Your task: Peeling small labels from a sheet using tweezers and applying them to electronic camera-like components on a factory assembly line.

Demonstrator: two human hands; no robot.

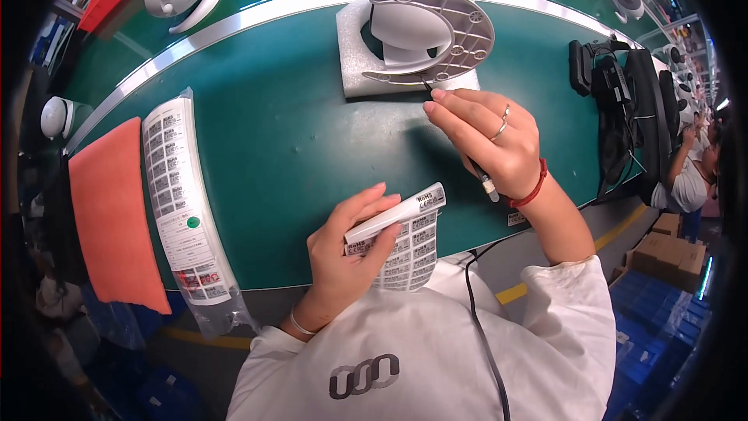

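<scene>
At seven o'clock our left hand (pixel 343 234) pinches a curled label sheet (pixel 409 257); towards twelve, the white device (pixel 413 27) rests on foam (pixel 352 58), underside facing us. At two, our right hand (pixel 499 136) pinches a slim tool (pixel 488 185) by the base's edge; we seem to be labelling, which calls for steady alignment.

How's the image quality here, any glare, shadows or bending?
Head view: soft pale glare on the green tabletop; head view: a dark shadow just left of the right hand; head view: fisheye distortion bows the long white strip, corners black.
</scene>
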